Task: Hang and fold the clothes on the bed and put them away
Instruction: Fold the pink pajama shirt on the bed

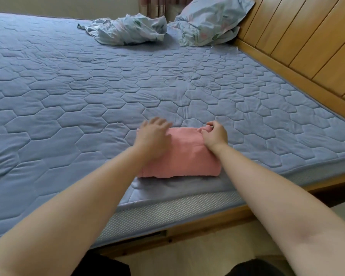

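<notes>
A pink garment (187,156), folded into a thick rectangle, lies near the front edge of the bed (68,86), which has a blue quilted cover. My left hand (153,136) rests flat on the garment's left part, fingers spread and blurred. Over at the far right corner of the garment, my right hand (214,134) pinches a small fold of the pink cloth. A crumpled pale floral garment or sheet (126,29) lies at the far side of the bed.
A floral pillow (209,20) leans against the wooden headboard (307,42) at the back right. The wooden bed frame (207,222) runs along the front edge, with pale floor below. Curtains hang behind the pillow.
</notes>
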A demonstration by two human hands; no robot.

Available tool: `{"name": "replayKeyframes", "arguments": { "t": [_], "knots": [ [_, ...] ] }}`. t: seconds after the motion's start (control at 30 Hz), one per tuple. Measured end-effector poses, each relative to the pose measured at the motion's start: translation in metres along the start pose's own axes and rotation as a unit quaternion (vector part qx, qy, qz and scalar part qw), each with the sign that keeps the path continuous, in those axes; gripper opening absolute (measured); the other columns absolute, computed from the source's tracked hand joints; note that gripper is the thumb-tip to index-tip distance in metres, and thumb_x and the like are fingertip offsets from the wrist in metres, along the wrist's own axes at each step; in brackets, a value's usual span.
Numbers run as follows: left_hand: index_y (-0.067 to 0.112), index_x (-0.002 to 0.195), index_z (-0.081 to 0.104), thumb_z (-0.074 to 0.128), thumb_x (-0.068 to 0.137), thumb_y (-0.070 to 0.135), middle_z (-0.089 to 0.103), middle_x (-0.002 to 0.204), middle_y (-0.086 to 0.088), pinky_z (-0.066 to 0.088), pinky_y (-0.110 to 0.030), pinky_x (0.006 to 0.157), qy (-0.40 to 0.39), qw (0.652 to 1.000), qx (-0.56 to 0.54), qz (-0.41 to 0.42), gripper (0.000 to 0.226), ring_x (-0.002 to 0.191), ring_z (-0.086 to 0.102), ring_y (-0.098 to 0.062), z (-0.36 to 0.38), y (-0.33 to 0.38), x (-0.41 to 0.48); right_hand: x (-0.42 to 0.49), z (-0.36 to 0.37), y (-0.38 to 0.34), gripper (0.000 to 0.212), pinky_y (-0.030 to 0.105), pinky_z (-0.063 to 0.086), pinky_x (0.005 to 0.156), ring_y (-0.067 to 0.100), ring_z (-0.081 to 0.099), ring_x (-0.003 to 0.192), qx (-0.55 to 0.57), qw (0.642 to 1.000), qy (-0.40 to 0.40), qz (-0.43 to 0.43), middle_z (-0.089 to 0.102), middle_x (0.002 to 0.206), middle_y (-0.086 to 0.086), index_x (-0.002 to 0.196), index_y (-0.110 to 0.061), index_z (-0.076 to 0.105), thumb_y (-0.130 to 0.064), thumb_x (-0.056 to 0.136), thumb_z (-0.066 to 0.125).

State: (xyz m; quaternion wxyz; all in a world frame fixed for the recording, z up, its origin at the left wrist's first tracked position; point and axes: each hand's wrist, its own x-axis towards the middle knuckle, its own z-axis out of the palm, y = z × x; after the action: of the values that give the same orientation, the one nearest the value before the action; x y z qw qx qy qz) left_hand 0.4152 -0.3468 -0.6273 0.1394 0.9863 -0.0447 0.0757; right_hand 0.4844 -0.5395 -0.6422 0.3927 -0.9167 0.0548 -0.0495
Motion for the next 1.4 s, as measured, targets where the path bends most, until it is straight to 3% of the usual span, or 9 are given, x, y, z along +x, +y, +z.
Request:
{"name": "replayKeyframes", "arguments": {
  "t": [0.1, 0.27, 0.4, 0.5, 0.7, 0.83, 0.97, 1.13, 1.4],
  "knots": [
    [0.027, 0.151, 0.019, 0.019, 0.101, 0.039, 0.012, 0.160, 0.000, 0.007, -0.049, 0.118, -0.125, 0.991, 0.044, 0.004, 0.051, 0.147, 0.007, -0.022, 0.025, 0.008, -0.007, -0.001, 0.010, 0.001, 0.037, 0.035, 0.034, 0.100, 0.033, 0.047, 0.122, -0.100, 0.994, 0.023, -0.048, 0.051, 0.132, 0.019, 0.128, -0.003, 0.053, -0.011, 0.092, 0.047],
    [0.029, 0.153, 0.013, 0.017, 0.101, 0.040, 0.003, 0.161, 0.003, 0.000, -0.047, 0.118, -0.126, 0.991, 0.049, -0.010, 0.053, 0.148, -0.001, -0.020, 0.043, -0.001, -0.008, -0.035, 0.030, 0.000, 0.049, 0.048, 0.016, 0.111, 0.024, 0.033, 0.136, -0.300, 0.910, -0.066, -0.278, 0.040, 0.146, 0.007, 0.138, -0.017, 0.045, -0.030, 0.096, 0.024],
    [0.031, 0.152, 0.012, 0.018, 0.100, 0.041, 0.001, 0.161, 0.005, -0.007, -0.043, 0.117, -0.114, 0.992, 0.050, -0.014, 0.053, 0.148, -0.005, -0.018, 0.057, -0.002, -0.012, -0.049, 0.039, 0.023, 0.053, 0.051, -0.008, 0.115, 0.014, -0.001, 0.148, -0.361, 0.892, -0.163, -0.219, 0.003, 0.161, -0.006, 0.153, -0.029, 0.011, -0.042, 0.101, 0.016],
    [0.031, 0.152, 0.012, 0.018, 0.100, 0.041, 0.001, 0.161, 0.005, -0.006, -0.043, 0.117, -0.120, 0.992, 0.042, -0.020, 0.053, 0.148, -0.004, -0.017, 0.058, -0.002, -0.004, -0.040, 0.041, 0.021, 0.055, 0.050, -0.008, 0.115, 0.014, -0.002, 0.147, -0.352, 0.897, -0.182, -0.194, 0.000, 0.161, -0.007, 0.153, -0.029, 0.007, -0.043, 0.101, 0.016],
    [0.034, 0.152, 0.009, 0.017, 0.100, 0.042, -0.001, 0.161, 0.007, -0.006, -0.043, 0.119, -0.126, 0.991, 0.027, -0.025, 0.054, 0.148, -0.006, -0.016, 0.060, -0.005, -0.003, -0.032, 0.034, 0.033, 0.064, 0.047, 0.003, 0.118, 0.014, -0.005, 0.147, -0.246, 0.953, -0.160, -0.076, 0.000, 0.161, -0.003, 0.153, -0.021, 0.008, -0.050, 0.099, 0.025],
    [0.034, 0.153, 0.007, 0.017, 0.100, 0.041, -0.002, 0.161, 0.007, -0.006, -0.042, 0.119, -0.120, 0.992, 0.023, -0.023, 0.054, 0.148, -0.008, -0.015, 0.061, -0.007, -0.004, -0.027, 0.022, 0.043, 0.084, 0.035, 0.030, 0.112, 0.026, 0.036, 0.136, -0.014, 0.995, -0.079, 0.066, 0.034, 0.149, 0.014, 0.146, -0.005, 0.028, -0.050, 0.084, 0.063],
    [0.033, 0.153, 0.008, 0.018, 0.100, 0.041, 0.001, 0.161, 0.007, -0.007, -0.040, 0.119, -0.090, 0.996, 0.023, -0.018, 0.054, 0.148, -0.006, -0.015, 0.066, -0.009, -0.008, -0.019, 0.000, 0.035, 0.068, 0.036, 0.048, 0.095, 0.025, 0.060, 0.108, 0.119, 0.952, -0.183, 0.215, 0.062, 0.121, 0.012, 0.125, 0.000, 0.053, -0.047, 0.079, 0.072],
    [0.034, 0.152, 0.009, 0.018, 0.100, 0.041, 0.004, 0.161, 0.008, -0.004, -0.040, 0.120, -0.071, 0.997, 0.028, -0.012, 0.053, 0.148, -0.003, -0.015, 0.069, -0.014, -0.006, -0.008, -0.023, 0.019, 0.042, 0.037, 0.051, 0.066, 0.022, 0.063, 0.080, 0.198, 0.847, -0.344, 0.354, 0.067, 0.090, 0.008, 0.098, -0.012, 0.060, -0.051, 0.083, 0.064],
    [0.035, 0.152, 0.007, 0.011, 0.098, 0.044, 0.002, 0.161, 0.008, -0.003, -0.043, 0.119, -0.107, 0.993, 0.043, -0.009, 0.055, 0.148, -0.003, -0.017, 0.068, -0.016, 0.002, -0.019, -0.002, 0.048, 0.041, 0.040, 0.059, 0.062, 0.025, 0.071, 0.074, 0.317, 0.819, -0.351, 0.325, 0.072, 0.091, 0.014, 0.115, -0.010, 0.062, -0.035, 0.083, 0.069]
  ]
}}
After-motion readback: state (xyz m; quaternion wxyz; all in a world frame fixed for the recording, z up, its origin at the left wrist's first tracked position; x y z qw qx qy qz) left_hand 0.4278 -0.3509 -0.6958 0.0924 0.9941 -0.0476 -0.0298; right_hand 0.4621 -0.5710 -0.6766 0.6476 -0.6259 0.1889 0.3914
